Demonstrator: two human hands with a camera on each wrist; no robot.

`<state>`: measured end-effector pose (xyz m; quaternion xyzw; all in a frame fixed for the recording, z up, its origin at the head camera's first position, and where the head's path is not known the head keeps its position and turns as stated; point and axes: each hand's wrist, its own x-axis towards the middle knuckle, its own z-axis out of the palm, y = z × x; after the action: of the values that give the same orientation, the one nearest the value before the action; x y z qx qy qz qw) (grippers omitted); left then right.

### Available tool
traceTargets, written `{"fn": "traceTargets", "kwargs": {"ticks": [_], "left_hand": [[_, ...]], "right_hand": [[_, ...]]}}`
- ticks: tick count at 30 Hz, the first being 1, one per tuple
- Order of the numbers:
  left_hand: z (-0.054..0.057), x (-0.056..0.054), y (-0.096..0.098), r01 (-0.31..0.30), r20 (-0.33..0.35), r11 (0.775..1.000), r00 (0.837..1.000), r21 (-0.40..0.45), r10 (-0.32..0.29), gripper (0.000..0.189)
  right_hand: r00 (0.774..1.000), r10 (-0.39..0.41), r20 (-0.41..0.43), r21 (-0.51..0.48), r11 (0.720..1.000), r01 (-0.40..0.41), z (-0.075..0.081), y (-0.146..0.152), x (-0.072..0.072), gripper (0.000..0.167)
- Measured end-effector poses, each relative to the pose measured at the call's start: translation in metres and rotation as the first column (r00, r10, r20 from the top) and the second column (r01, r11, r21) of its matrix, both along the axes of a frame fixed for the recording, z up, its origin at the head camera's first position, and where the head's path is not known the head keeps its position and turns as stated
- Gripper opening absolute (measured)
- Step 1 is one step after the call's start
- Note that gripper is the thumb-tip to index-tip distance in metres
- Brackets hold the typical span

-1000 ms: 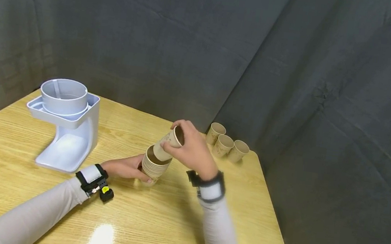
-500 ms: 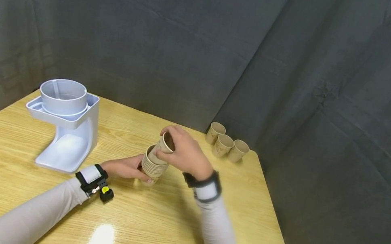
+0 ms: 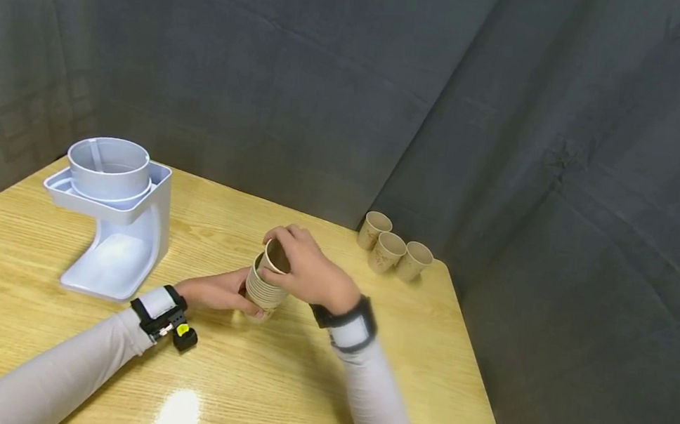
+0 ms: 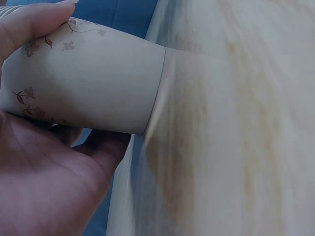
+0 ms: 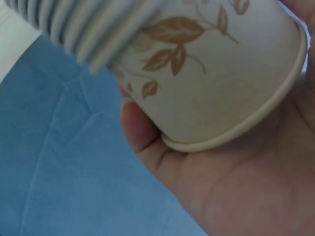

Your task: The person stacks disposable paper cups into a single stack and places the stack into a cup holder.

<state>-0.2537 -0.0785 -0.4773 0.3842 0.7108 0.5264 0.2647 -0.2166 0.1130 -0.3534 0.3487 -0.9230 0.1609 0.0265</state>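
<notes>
The person's left hand [image 3: 217,290] grips a stack of paper cups [image 3: 266,293], thumb and fingers wrapped round its lower part, near the surface of the bench [image 3: 266,394]; the right hand [image 3: 316,274] holds a single cup [image 5: 211,78] near its rim, brown leaves printed on its side; that cup is tilted, its lower end inside the stack's mouth; three more cups [image 3: 387,253] stand upright close together at the bench's far right corner; a white stand [image 3: 155,228] bearing a round container [image 3: 112,173] is at the left.
</notes>
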Motion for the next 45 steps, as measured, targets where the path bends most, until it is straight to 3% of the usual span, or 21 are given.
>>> {"fn": "traceTargets", "kwargs": {"ticks": [16,28,37,45], "left_hand": [[0.000,0.000,-0.001,0.006,-0.005,1.000,1.000,-0.005,-0.006,0.061],[-0.002,-0.001,0.000,0.004,0.001,1.000,1.000,-0.025,-0.004,0.061],[-0.001,-0.002,-0.001,0.018,-0.026,1.000,0.999,-0.006,-0.018,0.052],[0.001,0.000,-0.001,0.010,0.001,1.000,1.000,-0.008,-0.010,0.057]], "right_hand": [[0.998,-0.023,-0.059,0.131,0.991,0.031,-0.010,-0.015,0.003,0.039],[0.999,-0.043,0.009,0.171,0.984,0.040,-0.021,-0.022,-0.001,0.037],[1.000,-0.027,0.016,0.152,0.988,0.024,-0.023,-0.022,-0.008,0.034],[0.994,0.066,0.086,0.025,0.997,-0.069,-0.023,-0.013,-0.023,0.036]]}}
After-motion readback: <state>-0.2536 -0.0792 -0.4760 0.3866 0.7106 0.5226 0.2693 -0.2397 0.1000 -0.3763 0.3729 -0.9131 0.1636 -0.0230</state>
